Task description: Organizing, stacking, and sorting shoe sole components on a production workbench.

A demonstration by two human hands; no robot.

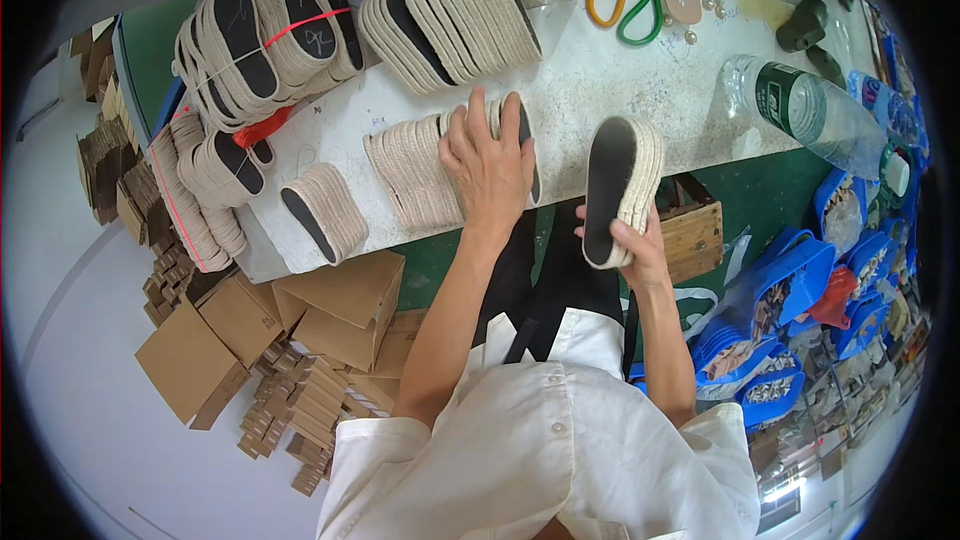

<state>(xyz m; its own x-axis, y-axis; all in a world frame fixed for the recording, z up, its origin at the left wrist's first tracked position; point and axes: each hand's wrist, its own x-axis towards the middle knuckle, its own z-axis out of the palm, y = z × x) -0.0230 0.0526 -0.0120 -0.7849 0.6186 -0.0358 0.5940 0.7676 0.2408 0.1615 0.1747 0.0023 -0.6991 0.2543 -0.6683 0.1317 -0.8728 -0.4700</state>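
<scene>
My left hand (pixel 487 165) lies over the right end of a row of beige braided rope soles (pixel 410 170) standing on edge on the white table. Its fingers bend around the end soles, gripping them. In my right hand (pixel 640 252) is a small stack of rope soles (pixel 640 175), held upright just off the table's front edge, a black insole face toward me. The thumb presses on the stack's lower end; most of the other fingers are hidden behind it. Left of the row, a shorter group of rope soles (pixel 335 210) stands apart.
Behind are a long row of soles (pixel 470 15) and tied bundles (pixel 285 25). Scissors (pixel 640 5) with orange and green handles lie farther back. A large plastic bottle (pixel 800 105) lies at right. Cardboard boxes (pixel 345 305) and blue bins (pixel 800 275) flank me below.
</scene>
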